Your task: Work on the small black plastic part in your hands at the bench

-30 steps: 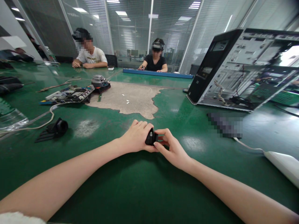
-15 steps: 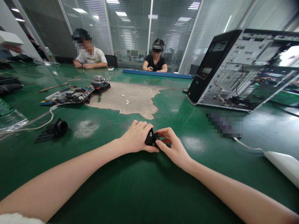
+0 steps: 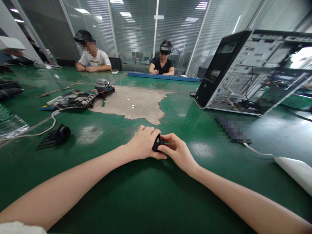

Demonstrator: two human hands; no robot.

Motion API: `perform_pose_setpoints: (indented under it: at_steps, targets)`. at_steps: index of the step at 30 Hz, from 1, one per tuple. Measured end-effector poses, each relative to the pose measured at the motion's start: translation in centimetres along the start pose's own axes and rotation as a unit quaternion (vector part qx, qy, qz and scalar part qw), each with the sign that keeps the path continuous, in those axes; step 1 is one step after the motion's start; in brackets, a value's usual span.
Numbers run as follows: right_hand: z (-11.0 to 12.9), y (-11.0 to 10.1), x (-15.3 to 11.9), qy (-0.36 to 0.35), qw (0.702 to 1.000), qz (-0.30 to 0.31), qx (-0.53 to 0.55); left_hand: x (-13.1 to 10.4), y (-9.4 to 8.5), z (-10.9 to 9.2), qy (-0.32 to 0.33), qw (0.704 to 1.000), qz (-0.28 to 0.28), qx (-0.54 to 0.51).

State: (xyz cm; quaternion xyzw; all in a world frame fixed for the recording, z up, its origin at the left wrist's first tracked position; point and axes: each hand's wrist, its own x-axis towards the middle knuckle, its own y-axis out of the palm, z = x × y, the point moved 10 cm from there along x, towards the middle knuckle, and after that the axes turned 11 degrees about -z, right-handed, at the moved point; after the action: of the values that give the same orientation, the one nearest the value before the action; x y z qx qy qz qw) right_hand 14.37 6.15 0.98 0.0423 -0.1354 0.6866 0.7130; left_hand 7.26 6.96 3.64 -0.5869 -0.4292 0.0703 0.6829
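Observation:
A small black part [image 3: 157, 143] sits between my two hands, just above the green table [image 3: 136, 195]. My left hand [image 3: 142, 143] wraps around its left side with the fingers curled over the top. My right hand [image 3: 176, 150] pinches its right side with thumb and fingers. Most of the part is hidden by my fingers.
An open computer case [image 3: 253, 71] lies at the right, a white cable and plug [image 3: 292, 169] near it. A circuit board [image 3: 73, 99], a fan unit [image 3: 104, 86] and a black bracket [image 3: 57, 135] lie at the left. Two people sit at the far side.
My right hand has closed in further over the black part, covering more of it. My left hand has hardly moved.

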Motion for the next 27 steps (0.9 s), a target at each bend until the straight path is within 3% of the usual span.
perform_pose_setpoints:
  at_steps: [11,21,27]
  targets:
    - [0.26,-0.10,-0.24,-0.029,0.999,0.006,-0.026,0.00,-0.15,0.14,0.003,1.000,-0.004,-0.007]
    - [-0.38,0.35,-0.50,-0.003,0.999,0.047,-0.022,-0.09,-0.20,-0.06,0.011,1.000,-0.008,0.000]
    - [0.10,0.73,-0.68,-0.037,0.995,0.075,-0.055,-0.28,-0.40,-0.22,0.021,1.000,-0.017,0.012]
